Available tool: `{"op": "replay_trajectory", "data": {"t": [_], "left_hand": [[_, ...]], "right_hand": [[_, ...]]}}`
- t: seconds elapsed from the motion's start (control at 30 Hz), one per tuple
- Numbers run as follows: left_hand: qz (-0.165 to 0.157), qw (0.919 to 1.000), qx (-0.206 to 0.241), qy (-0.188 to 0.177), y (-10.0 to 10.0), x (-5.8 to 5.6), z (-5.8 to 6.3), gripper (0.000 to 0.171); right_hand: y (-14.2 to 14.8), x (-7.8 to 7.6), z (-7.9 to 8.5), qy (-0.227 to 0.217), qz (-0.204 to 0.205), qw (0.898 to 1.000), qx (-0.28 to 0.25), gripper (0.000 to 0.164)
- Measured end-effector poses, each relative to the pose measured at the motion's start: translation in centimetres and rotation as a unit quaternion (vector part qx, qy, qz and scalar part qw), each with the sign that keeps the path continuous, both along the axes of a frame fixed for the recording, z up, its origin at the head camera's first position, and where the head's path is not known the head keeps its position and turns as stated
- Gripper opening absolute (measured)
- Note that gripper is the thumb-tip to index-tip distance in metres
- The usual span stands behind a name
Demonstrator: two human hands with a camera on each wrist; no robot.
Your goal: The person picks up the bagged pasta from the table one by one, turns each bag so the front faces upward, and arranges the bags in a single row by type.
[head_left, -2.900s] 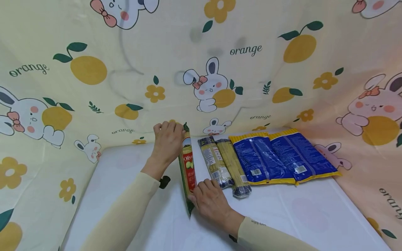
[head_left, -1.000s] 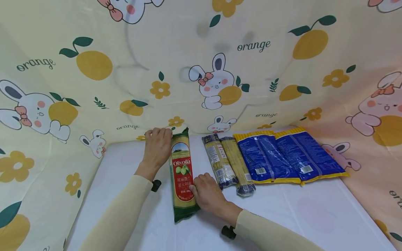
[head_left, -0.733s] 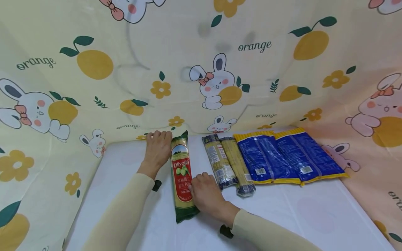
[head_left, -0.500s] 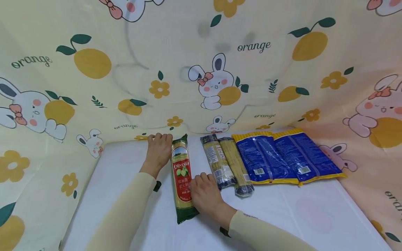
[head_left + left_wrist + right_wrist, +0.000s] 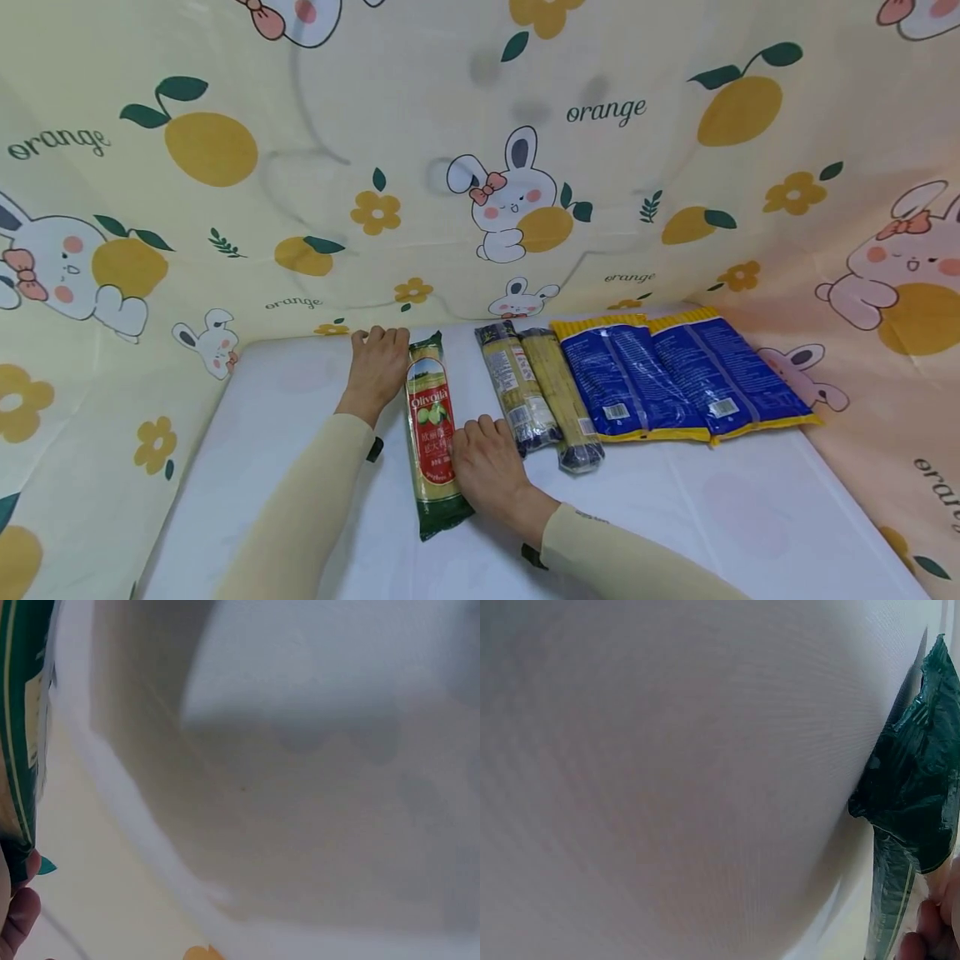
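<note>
A green and gold spaghetti pack [image 5: 432,442] with a red label stands lengthwise between my hands in the head view, printed face up and slightly tilted. My left hand [image 5: 379,368] grips its far left edge; its fingers [image 5: 22,913] curl at the pack's end in the left wrist view. Lower down, my right hand [image 5: 491,468] holds the near right edge. In the right wrist view the pack's crumpled dark green end [image 5: 919,780] shows, with fingertips [image 5: 931,921] against its side. The pack's underside is hidden from the head camera.
Right of the pack lie two clear-wrapped noodle bundles [image 5: 517,385] [image 5: 562,400] side by side. Beyond them, two blue packets with yellow edges [image 5: 633,379] [image 5: 723,371] overlap slightly. Everything rests on a white table [image 5: 637,525], backed by a patterned cloth [image 5: 420,100].
From nearly edge-on, the spaghetti pack has turned to show its printed face. Both hands kept hold of it. Over the last second, its far end and my left hand shifted slightly nearer.
</note>
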State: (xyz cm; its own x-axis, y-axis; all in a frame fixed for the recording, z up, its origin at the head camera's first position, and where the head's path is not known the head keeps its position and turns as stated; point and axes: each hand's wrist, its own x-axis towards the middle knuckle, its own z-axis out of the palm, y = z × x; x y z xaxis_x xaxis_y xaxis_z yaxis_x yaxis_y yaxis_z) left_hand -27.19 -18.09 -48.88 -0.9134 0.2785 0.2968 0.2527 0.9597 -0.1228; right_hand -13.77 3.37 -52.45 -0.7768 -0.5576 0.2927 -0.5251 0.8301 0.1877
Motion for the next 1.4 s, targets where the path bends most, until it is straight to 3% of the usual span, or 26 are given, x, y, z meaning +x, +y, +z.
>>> {"op": "replay_trajectory", "data": {"t": [0.33, 0.5, 0.63, 0.8, 0.9, 1.03, 1.17, 1.4], "left_hand": [[-0.002, 0.9993, 0.033, -0.016, -0.3, 0.4, -0.7, 0.014], [-0.003, 0.9986, 0.043, -0.030, 0.6, 1.4, -0.8, 0.015], [-0.001, 0.9961, 0.061, -0.064, 2.0, 3.7, -0.9, 0.022], [-0.005, 0.9896, 0.090, -0.112, 4.4, 8.2, -1.2, 0.038], [-0.022, 0.9852, 0.102, -0.136, 6.3, 10.6, -1.4, 0.053], [-0.026, 0.9726, 0.116, -0.199, 8.6, 13.1, -2.0, 0.074], [-0.004, 0.9639, 0.115, -0.240, 9.9, 14.6, -3.0, 0.083], [-0.012, 0.9744, 0.086, -0.207, 9.6, 15.0, -4.0, 0.073]], "right_hand": [[-0.1, 0.0, 0.0, -0.011, 0.013, 0.999, -0.038, 0.029], [0.7, -0.5, 0.5, -0.041, 0.018, 0.997, -0.062, 0.028], [2.5, -1.8, 1.0, -0.041, 0.010, 0.995, -0.091, 0.025], [5.6, -3.8, 1.5, -0.034, -0.004, 0.996, -0.088, 0.023], [7.2, -4.7, 1.6, -0.052, -0.017, 0.996, -0.077, 0.033], [8.4, -5.3, 1.5, -0.110, -0.040, 0.991, -0.059, 0.053], [8.6, -5.7, 1.2, -0.173, -0.064, 0.982, -0.046, 0.065], [8.3, -5.9, 1.1, -0.200, -0.070, 0.976, -0.045, 0.063]]}}
